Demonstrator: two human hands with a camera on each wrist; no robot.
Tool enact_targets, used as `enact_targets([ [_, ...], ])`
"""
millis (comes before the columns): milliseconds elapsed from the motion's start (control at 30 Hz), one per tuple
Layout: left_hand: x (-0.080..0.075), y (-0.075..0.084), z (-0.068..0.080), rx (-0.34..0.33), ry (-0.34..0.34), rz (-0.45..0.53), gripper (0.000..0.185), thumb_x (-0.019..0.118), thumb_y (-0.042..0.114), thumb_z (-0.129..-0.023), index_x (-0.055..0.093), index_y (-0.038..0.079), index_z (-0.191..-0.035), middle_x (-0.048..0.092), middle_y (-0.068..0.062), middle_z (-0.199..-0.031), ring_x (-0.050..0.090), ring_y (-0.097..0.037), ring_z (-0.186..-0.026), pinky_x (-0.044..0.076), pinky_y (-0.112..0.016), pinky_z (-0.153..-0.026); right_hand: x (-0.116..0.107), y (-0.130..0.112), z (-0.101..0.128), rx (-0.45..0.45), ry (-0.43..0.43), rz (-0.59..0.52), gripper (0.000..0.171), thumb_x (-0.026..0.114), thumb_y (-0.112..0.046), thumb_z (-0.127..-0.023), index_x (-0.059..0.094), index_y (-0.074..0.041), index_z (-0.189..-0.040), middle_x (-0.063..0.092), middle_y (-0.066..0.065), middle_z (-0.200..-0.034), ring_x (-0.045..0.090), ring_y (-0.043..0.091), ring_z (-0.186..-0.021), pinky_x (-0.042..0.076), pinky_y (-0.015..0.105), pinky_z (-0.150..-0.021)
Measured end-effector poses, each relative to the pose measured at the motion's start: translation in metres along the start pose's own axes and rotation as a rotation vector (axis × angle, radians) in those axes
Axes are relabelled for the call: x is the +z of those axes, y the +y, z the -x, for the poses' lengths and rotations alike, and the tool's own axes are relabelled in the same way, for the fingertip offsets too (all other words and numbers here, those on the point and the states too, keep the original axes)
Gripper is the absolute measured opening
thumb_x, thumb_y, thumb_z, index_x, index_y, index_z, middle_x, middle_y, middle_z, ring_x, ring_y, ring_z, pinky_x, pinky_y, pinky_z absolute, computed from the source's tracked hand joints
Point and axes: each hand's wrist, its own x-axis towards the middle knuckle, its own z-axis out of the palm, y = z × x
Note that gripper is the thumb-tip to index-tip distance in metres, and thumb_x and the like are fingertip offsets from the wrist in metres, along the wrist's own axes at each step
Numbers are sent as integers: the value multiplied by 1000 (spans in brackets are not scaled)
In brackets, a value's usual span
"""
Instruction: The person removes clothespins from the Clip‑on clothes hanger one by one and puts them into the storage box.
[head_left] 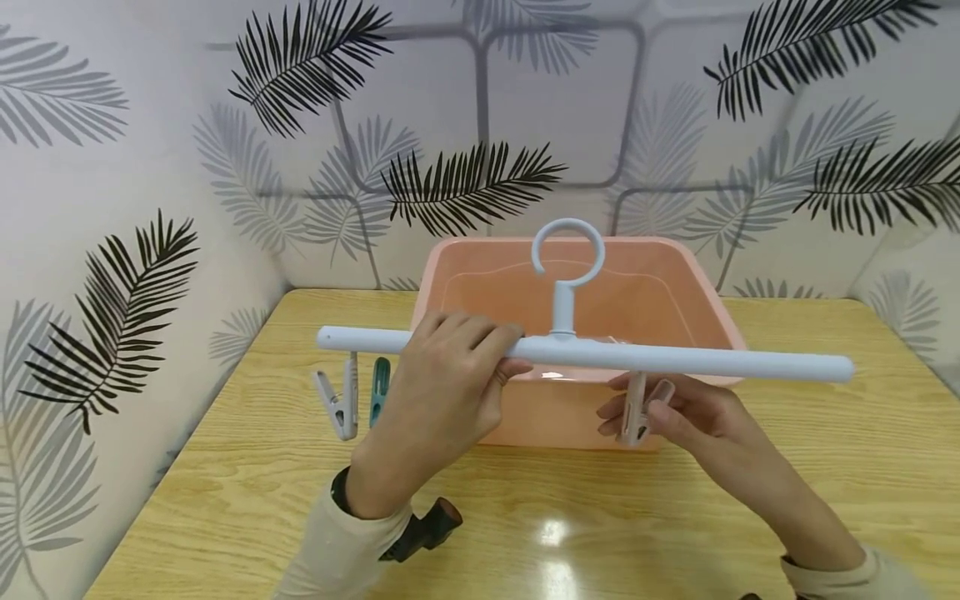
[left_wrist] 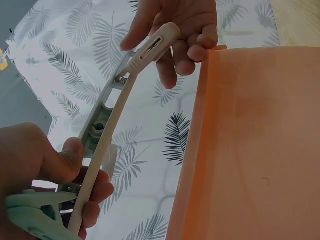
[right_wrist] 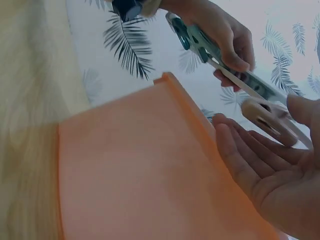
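Pale-blue hanger bar (head_left: 675,360) runs left to right, hook up; left hand (head_left: 442,392) grips it, right hand's fingers (head_left: 660,417) pinch a beige clip (head_left: 636,408) beneath.

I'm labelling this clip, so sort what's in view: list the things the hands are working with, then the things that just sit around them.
In use:
- clip hanger bar, gripped by the left hand
- beige peg under the bar, at the right hand fingers

Just there:
- white peg and teal peg hanging at the bar's left end
- pink tub
- wooden table

Home laundry corner: clip hanger (head_left: 585,354), basin (head_left: 577,292)
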Motion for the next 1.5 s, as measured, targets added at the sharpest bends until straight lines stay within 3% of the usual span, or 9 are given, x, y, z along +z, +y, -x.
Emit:
enact_targets([
  [167, 0, 0, -1, -1, 5, 3, 14, 68, 19, -90, 68, 5, -95, 66, -3, -81, 60, -20, -79, 44, -34, -74, 11, 4, -3, -30, 110, -53, 26, 35, 7, -101, 50, 13, -121, 68, 17, -100, 68, 25, -89, 56, 39, -77],
  [333, 0, 0, -2, 6, 8, -4, 14, 68, 19, -90, 67, 5, -93, 66, -3, -80, 60, -20, -78, 43, -34, -73, 10, 7, 0, -92, 168, -48, 20, 35, 12, -99, 53, 12, -110, 64, 13, -88, 64, 22, -75, 54, 33, -66],
  [633, 3, -2, 2, 7, 13, 1, 15, 68, 19, -90, 67, 4, -93, 65, -4, -79, 60, -20, -77, 45, -34, -72, 11, 5, 2, -101, 197, 23, 26, 32, 8, -101, 57, 8, -108, 54, 6, -81, 41, 18, -62, 35, 32, -51],
  [767, 2, -2, 3, 3, 24, 4, 15, 68, 18, -90, 68, 4, -94, 65, -3, -78, 60, -19, -75, 45, -34, -71, 16, -1, 1, -110, 258, 104, 22, 34, 7, -101, 56, 7, -105, 48, 3, -73, 32, 17, -55, 29, 29, -45],
  [867, 2, -2, 3, 2, 26, 17, 14, 68, 19, -90, 68, 5, -93, 65, -3, -78, 60, -18, -75, 46, -34, -70, 20, -3, 1, -186, 342, 317, 16, 41, 9, -98, 57, 8, -101, 45, -1, -66, 31, 10, -47, 28, 25, -39],
  [1033, 2, -1, 2, 7, 11, 48, 13, 68, 19, -90, 68, 6, -93, 64, -2, -78, 60, -18, -76, 46, -33, -71, 22, -3, 3, -321, 500, 730, 10, 54, 0, -96, 62, 6, -95, 56, -7, -68, 41, -4, -48, 31, 13, -40],
  [1200, 3, 1, 3, 10, -18, 41, 15, 70, 21, -89, 70, 7, -96, 65, -2, -81, 60, -18, -79, 46, -34, -72, 21, -7, 5, -320, 541, 962, 31, 53, -24, -100, 60, 4, -90, 39, -10, -59, 27, -7, -46, 21, 10, -39],
  [1300, 4, 1, 3, 16, -22, 31, 16, 69, 22, -89, 71, 8, -98, 65, -2, -82, 61, -18, -79, 46, -35, -72, 21, -10, 6, -316, 545, 1042, 40, 47, -33, -102, 54, 2, -84, 32, -10, -58, 23, -6, -46, 19, 11, -39],
  [1500, 7, 2, 3, 26, -38, 11, 15, 69, 20, -90, 71, 8, -98, 67, -3, -82, 63, -19, -77, 46, -35, -71, 25, -16, 8, -277, 557, 1275, 52, 32, -45, -103, 46, -1, -80, 34, -4, -56, 28, 4, -44, 25, 24, -35],
])
